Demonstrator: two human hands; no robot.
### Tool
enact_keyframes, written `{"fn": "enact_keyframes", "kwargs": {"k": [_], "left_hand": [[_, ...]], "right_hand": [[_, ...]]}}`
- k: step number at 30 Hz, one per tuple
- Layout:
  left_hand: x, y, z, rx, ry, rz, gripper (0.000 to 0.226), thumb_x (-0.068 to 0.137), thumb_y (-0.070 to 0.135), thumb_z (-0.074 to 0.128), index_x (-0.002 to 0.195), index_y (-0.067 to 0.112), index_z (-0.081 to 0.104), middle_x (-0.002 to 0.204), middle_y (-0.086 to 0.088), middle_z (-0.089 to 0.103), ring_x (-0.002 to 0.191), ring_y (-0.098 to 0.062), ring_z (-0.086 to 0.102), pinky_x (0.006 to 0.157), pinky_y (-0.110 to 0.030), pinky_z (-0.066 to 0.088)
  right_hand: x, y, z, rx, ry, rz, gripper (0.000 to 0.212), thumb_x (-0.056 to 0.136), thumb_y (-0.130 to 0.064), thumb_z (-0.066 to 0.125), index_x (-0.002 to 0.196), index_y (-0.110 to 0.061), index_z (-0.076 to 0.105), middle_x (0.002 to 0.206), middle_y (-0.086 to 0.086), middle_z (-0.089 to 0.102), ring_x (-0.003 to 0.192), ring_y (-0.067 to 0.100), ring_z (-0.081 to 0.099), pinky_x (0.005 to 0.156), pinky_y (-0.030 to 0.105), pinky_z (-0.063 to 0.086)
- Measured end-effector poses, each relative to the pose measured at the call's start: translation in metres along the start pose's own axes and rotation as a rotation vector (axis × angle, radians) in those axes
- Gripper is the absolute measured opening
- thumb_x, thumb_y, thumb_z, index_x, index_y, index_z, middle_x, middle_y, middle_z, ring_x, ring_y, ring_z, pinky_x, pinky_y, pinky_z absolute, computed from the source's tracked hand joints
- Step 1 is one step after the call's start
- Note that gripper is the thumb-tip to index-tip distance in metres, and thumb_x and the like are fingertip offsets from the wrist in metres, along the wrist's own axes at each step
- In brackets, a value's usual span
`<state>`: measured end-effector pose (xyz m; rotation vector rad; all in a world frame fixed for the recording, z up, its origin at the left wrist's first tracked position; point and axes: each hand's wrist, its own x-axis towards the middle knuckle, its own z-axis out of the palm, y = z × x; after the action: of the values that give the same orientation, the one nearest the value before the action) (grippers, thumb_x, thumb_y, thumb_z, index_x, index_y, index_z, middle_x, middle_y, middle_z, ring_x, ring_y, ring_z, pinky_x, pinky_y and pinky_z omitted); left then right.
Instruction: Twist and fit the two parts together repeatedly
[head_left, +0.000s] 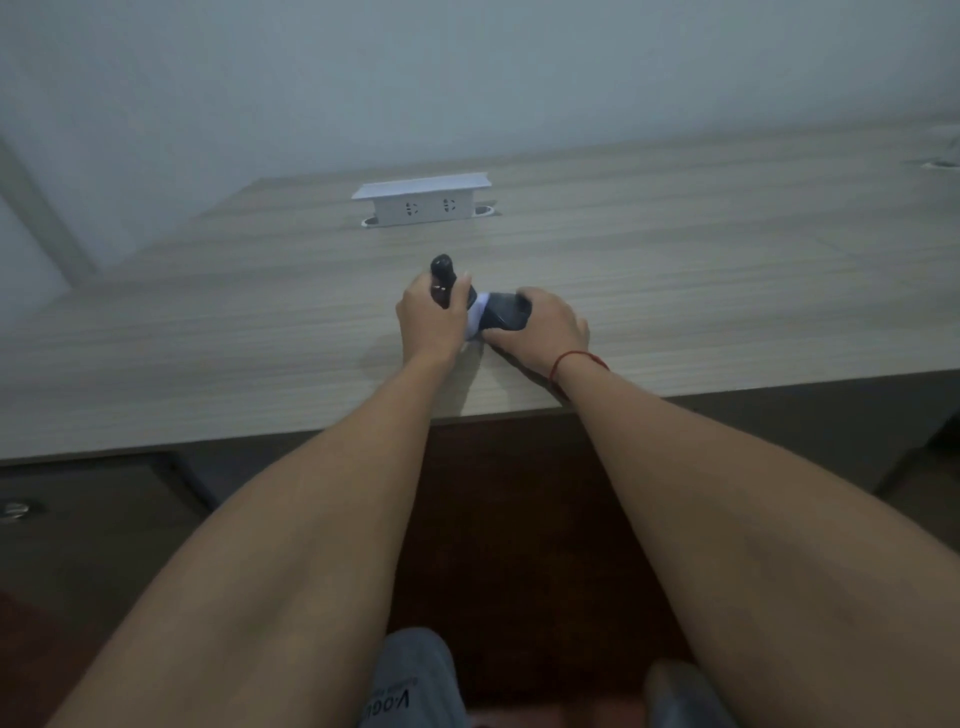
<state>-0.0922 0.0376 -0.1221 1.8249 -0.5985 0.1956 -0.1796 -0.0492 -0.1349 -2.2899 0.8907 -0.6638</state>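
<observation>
Wide wooden desk (675, 270), pale wall behind, white socket box (423, 200) raised near the far edge, well apart from the work. Mid-desk: left hand (431, 322) wrapped round an upright black handle (444, 280); right hand (545, 325) gripping a flat black case (506, 312) over something white. Probably mid-assembly or wiping; steady bracing needed next. Nothing in the way.

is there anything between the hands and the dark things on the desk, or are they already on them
Nothing visible stands between them. The left hand already grips the upright black device, and the right hand holds the flat dark object lying on the desk. A white piece sits between the two hands.
</observation>
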Motion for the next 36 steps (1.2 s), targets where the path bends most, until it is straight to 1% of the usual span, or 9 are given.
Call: {"fn": "enact_keyframes", "kwargs": {"k": [5,10,16,19,25,27,31,34,36], "left_hand": [[0.007,0.007,-0.011,-0.038,-0.017,-0.058,0.033,0.089,0.031,0.067,0.107,0.003,0.071,0.105,-0.011,0.072,0.095,-0.018,0.065,0.082,-0.025,0.048],[0.002,0.011,-0.005,-0.093,-0.095,-0.067,0.039,0.085,0.034,0.069,0.107,0.002,0.067,0.095,-0.012,0.072,0.088,-0.024,0.069,0.084,-0.037,0.058],[0.006,0.008,-0.012,0.105,-0.042,-0.003,0.039,0.084,0.028,0.072,0.109,0.001,0.062,0.106,-0.014,0.068,0.095,-0.024,0.064,0.08,-0.029,0.049],[0.005,0.009,-0.016,-0.07,-0.18,-0.043,0.033,0.081,0.028,0.075,0.103,0.005,0.064,0.099,-0.015,0.071,0.089,-0.024,0.069,0.083,-0.038,0.06],[0.008,0.013,-0.029,-0.137,-0.408,-0.108,0.024,0.085,0.019,0.073,0.102,0.009,0.06,0.097,-0.011,0.068,0.075,-0.011,0.067,0.066,-0.02,0.056],[0.01,0.016,-0.027,-0.055,-0.377,-0.063,0.026,0.083,0.021,0.075,0.103,0.01,0.063,0.095,-0.01,0.069,0.08,-0.016,0.069,0.066,-0.02,0.057],[0.014,0.012,-0.02,0.168,-0.202,0.023,0.032,0.08,0.03,0.076,0.099,0.006,0.067,0.099,-0.015,0.071,0.092,-0.029,0.068,0.085,-0.043,0.057],[0.018,0.006,-0.019,0.11,-0.192,0.011,0.028,0.083,0.031,0.071,0.093,0.007,0.065,0.096,-0.015,0.069,0.092,-0.032,0.067,0.083,-0.05,0.057],[0.02,0.007,-0.022,0.018,-0.148,-0.051,0.029,0.086,0.034,0.066,0.096,0.006,0.064,0.097,-0.015,0.068,0.095,-0.032,0.066,0.083,-0.051,0.058]], "right_hand": [[-0.006,0.0,-0.01,0.067,-0.069,-0.009,0.059,0.079,-0.04,0.068,0.13,-0.015,0.051,0.129,0.006,0.059,0.12,0.027,0.052,0.108,0.042,0.037],[-0.006,0.002,-0.009,0.141,-0.04,-0.004,0.045,0.076,-0.039,0.071,0.111,-0.015,0.059,0.111,0.006,0.066,0.106,0.027,0.059,0.101,0.046,0.045],[-0.004,0.003,-0.005,0.14,-0.054,0.002,0.062,0.07,-0.041,0.08,0.12,-0.013,0.057,0.121,0.007,0.062,0.113,0.028,0.056,0.1,0.046,0.047],[-0.002,0.002,-0.004,0.164,-0.013,0.019,0.05,0.069,-0.044,0.077,0.107,-0.014,0.062,0.107,0.007,0.066,0.1,0.028,0.061,0.091,0.046,0.053],[-0.003,0.001,-0.001,0.187,0.022,0.029,0.043,0.073,-0.044,0.068,0.102,-0.013,0.062,0.1,0.008,0.067,0.095,0.028,0.063,0.086,0.045,0.057],[-0.003,0.001,-0.002,0.2,0.005,0.036,0.043,0.072,-0.041,0.071,0.105,-0.015,0.062,0.103,0.008,0.067,0.098,0.027,0.063,0.088,0.045,0.056],[-0.004,0.005,-0.006,0.212,-0.053,0.052,0.062,0.068,-0.031,0.082,0.123,-0.015,0.057,0.12,0.005,0.062,0.112,0.026,0.058,0.098,0.045,0.051],[-0.003,0.009,-0.005,0.23,-0.052,0.038,0.062,0.068,-0.028,0.081,0.124,-0.018,0.055,0.116,0.0,0.058,0.112,0.024,0.055,0.098,0.044,0.05],[0.0,0.008,-0.003,0.139,-0.032,0.004,0.064,0.067,-0.039,0.081,0.123,-0.02,0.056,0.121,0.002,0.057,0.113,0.023,0.053,0.097,0.043,0.049]]}}
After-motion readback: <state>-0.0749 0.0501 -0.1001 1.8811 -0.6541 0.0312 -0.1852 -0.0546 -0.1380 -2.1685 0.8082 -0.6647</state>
